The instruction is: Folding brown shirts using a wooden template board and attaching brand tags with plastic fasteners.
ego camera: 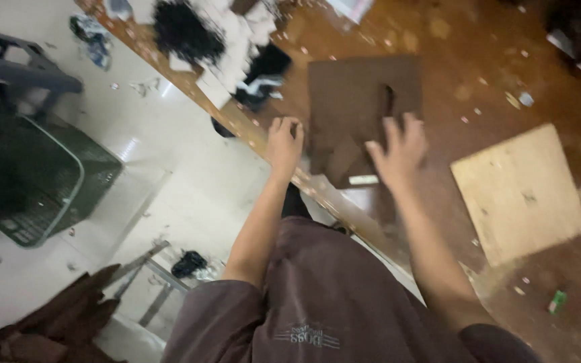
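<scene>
While my left hand (284, 140) curls shut on the near corner of the brown cloth (361, 111), my right hand (399, 151) spreads open, fingers apart, over its lower edge. Soft and matte, the cloth lies flat on the glossy, scrap-littered wooden table (479, 60). A pale plywood square (519, 191) sits right of it; a green mesh basket (35, 181) stands on the floor.
</scene>
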